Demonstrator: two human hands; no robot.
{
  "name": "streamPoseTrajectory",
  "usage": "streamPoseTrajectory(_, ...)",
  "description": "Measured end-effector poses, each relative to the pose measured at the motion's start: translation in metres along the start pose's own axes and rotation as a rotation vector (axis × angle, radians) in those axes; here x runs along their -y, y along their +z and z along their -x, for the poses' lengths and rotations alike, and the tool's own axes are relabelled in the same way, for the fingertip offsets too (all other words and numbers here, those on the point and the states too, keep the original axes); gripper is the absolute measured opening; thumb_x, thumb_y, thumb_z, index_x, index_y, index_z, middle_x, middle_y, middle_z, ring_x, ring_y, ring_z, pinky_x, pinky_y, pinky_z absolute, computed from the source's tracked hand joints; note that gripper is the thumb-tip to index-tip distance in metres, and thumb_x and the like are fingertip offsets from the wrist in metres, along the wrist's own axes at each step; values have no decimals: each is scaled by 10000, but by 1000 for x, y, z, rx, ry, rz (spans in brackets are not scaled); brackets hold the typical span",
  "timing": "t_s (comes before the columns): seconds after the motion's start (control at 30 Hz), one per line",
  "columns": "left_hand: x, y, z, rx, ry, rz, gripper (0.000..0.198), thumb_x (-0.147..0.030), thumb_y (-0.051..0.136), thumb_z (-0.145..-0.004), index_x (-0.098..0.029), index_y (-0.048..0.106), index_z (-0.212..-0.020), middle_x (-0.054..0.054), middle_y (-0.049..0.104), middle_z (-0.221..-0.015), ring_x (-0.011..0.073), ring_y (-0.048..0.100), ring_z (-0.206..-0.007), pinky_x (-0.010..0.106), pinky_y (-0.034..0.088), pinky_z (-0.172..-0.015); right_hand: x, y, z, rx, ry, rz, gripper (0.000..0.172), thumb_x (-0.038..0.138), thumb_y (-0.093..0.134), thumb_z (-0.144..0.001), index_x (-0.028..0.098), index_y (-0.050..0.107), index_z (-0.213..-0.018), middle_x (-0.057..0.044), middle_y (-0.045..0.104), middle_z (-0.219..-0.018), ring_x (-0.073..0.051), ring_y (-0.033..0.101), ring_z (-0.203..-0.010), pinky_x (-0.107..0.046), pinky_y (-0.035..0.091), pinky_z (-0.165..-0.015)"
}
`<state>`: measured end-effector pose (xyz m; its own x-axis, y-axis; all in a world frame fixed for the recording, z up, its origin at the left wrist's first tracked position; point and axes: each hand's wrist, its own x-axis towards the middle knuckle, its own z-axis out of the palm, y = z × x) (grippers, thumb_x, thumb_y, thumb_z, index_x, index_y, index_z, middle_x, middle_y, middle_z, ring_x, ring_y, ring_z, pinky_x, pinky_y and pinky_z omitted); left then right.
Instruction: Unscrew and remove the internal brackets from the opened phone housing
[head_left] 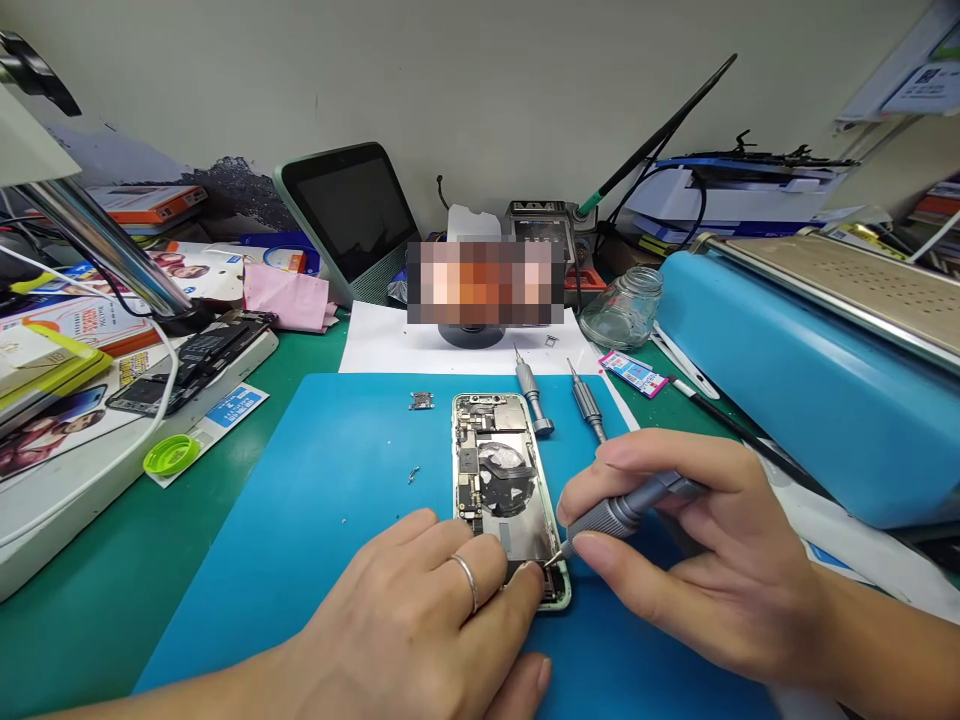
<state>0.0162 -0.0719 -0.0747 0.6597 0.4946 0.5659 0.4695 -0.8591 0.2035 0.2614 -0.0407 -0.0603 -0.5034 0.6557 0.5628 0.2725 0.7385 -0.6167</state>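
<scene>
An opened smartphone (517, 500) with a pale green frame lies on the blue mat, its circuit board and inner metal plate bare. My left hand (427, 610), wearing a ring, rests over the phone's lower left with curled fingers; the index fingertip presses near the bottom end. Between thumb and fingers, my right hand (697, 560) grips a grey precision screwdriver (619, 515), tilted so its tip meets the phone's lower right corner. Two more screwdrivers lie beyond: one grey (528, 385) by the phone's top right, another darker (586, 402) farther right.
Small screws (413, 474) and a small metal part (422, 400) lie on the blue mat (315, 520). A glass jar (624, 308) and a blue machine (772, 370) stand right. At the left are a lamp base (169, 300), a tablet-like screen (349, 215) and another opened phone (199, 360).
</scene>
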Motion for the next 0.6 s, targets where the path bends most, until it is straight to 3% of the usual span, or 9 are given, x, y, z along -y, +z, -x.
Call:
streamPoseTrajectory(0.43, 1, -1, 1, 39, -89, 72, 200, -199, 547, -1033, -139, 738, -1039, 14, 670, -757, 172, 618, -617, 343, 450, -521, 0, 1, -4, -10, -8, -23, 644, -4, 674, -875, 304, 457, -1398, 7, 720, -941, -141, 730, -757, -254, 632, -659)
streamPoseTrajectory(0.6, -1, -1, 2, 39, -184, 130, 184, -204, 555, -1033, -176, 695, -916, 11, 649, -754, 175, 631, -649, 327, 467, -552, 7, 0, -5, -84, -19, -90, 682, -45, 691, -840, 309, 503, -1392, -17, 736, -949, -172, 771, -780, -285, 669, -704)
